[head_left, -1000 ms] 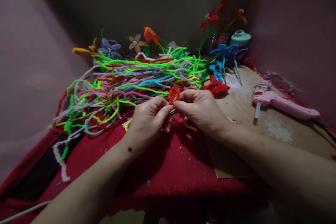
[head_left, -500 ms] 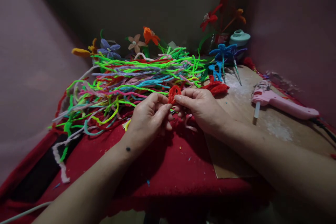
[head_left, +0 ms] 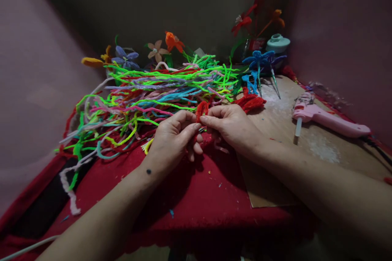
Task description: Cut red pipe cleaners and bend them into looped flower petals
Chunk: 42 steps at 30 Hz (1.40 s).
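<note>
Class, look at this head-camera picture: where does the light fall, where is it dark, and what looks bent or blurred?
Head view: light falls on the pipe cleaner pile and both hands, left hand and right hand, pinching a red pipe cleaner piece; the walls, corners and near edge of the red cloth sink into shadow; the wide lens bows the edges; the pink glue gun looks slightly soft.

Two hands (head_left: pixel 171 138), one glue gun (head_left: pixel 324 118)

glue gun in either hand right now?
No. The pink glue gun lies on the board to the right, apart from both hands; the left hand and right hand pinch a red pipe-cleaner loop.
</note>
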### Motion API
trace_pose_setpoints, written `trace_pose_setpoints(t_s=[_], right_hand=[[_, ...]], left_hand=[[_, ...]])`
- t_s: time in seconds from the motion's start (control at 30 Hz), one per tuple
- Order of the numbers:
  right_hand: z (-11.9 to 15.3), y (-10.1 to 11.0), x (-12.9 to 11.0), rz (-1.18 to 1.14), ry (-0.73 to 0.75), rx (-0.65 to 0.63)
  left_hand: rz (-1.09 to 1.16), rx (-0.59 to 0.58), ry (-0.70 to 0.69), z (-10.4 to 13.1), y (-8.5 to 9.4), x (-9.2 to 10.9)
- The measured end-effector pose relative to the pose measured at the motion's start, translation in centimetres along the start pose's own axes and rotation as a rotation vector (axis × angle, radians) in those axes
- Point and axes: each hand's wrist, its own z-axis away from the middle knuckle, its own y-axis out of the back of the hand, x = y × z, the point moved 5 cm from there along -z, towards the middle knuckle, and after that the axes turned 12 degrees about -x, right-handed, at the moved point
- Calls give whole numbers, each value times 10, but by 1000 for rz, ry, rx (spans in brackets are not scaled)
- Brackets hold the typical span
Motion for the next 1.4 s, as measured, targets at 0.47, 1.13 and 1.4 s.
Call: trace_pose_setpoints(t_s=[0.47,1.13,1.4], right_hand=[[0,-8,1,-250,43,-44],[-3,-13,7,-32,128,-201],[1,-18,-1,274,29,-195]], left_hand=[[-23,-12,51,-2,4,2],[263,30,-46,-6,14,-5],[45,47,-123,0,19,14]])
